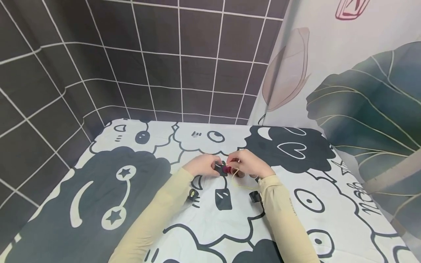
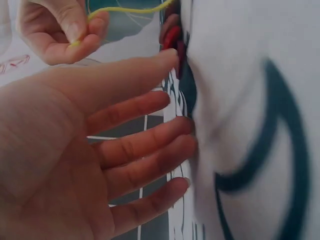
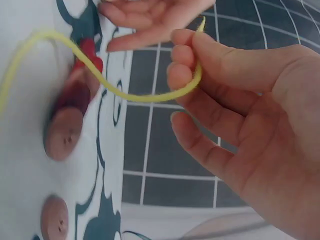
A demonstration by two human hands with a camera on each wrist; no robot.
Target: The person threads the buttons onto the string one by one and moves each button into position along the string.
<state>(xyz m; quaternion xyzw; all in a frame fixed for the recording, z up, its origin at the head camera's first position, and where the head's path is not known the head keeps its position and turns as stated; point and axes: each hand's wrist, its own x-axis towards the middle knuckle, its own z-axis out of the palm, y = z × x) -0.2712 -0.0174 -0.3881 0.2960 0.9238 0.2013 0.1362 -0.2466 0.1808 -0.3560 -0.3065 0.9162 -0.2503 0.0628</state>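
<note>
In the right wrist view, my right hand (image 3: 240, 95) pinches a yellow string (image 3: 135, 97) near its end, between thumb and fingertips. From there the string sags across and trails down to the cloth. Below it lie a brown button with small holes (image 3: 64, 132) and red pieces (image 3: 90, 50), close together in a row; the red pieces' exact shape is blurred. A second brown button (image 3: 54, 217) lies apart. My left hand (image 2: 100, 145) has its fingers extended, low over the cloth. Its thumb tip is by the red piece (image 2: 172, 37); whether they touch I cannot tell.
A black-and-white patterned cloth (image 1: 204, 215) covers the surface. A dark gridded curtain (image 1: 158, 69) rises behind, and a leaf-print hanging (image 1: 368, 98) stands at the right. Small black devices (image 1: 254, 196) sit beside the forearms.
</note>
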